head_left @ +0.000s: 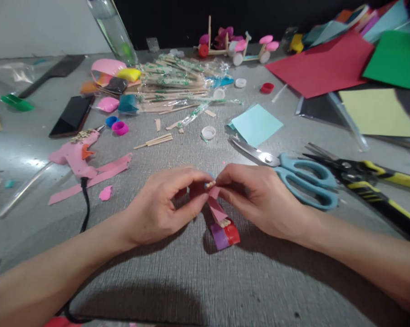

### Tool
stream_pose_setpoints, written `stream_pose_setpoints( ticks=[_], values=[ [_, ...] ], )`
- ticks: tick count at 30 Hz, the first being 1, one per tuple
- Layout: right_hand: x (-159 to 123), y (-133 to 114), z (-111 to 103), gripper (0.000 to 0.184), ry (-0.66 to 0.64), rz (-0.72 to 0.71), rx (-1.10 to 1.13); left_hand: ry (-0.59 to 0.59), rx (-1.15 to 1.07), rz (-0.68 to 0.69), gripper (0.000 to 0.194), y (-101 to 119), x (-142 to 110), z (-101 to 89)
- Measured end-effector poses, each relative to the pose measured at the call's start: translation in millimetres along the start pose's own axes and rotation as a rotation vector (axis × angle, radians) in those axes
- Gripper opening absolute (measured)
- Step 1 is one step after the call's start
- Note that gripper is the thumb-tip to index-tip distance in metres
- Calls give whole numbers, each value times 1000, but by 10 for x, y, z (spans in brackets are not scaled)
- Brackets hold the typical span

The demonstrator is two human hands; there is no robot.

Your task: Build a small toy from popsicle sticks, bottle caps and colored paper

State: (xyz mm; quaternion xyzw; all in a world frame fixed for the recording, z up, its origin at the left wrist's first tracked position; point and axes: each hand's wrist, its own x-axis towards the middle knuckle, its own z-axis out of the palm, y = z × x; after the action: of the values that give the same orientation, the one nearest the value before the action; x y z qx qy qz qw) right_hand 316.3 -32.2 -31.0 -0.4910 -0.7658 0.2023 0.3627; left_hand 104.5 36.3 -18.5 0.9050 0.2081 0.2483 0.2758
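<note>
Between my hands is a small craft model [218, 211] built of short wooden sticks with pink paper over them. Purple and red bottle caps [226, 235] sit at its near end, and a bit of blue shows at the far end, partly hidden by fingers. My left hand [172, 197] is closed, thumb and fingers pinching the far end from the left. From the right, my right hand [250, 193] pinches the pink paper strip and the stick ends. Just right of that hand lie blue-handled scissors [307, 181].
A pink glue gun [77, 154] with a black cord lies at left by a phone [71, 116]. Wrapped wooden sticks [177, 77] are heaped at the back. Black-yellow pliers [371, 181] lie right, below coloured paper [323, 66]. A glass bottle [114, 34] stands behind.
</note>
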Motion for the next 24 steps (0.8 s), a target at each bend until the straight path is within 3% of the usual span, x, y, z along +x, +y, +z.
stream_pose_setpoints(
  ticks=[14,20,24],
  values=[
    [-9,7,51,14,-19,84,-7,-4,6,1,10,-51,-4,50],
    [30,-5,-24,15,-77,131,32,-25,-29,17,27,10,23,17],
    [24,-49,-128,12,-95,201,104,-28,30,-5,28,-7,23,-38]
  ],
)
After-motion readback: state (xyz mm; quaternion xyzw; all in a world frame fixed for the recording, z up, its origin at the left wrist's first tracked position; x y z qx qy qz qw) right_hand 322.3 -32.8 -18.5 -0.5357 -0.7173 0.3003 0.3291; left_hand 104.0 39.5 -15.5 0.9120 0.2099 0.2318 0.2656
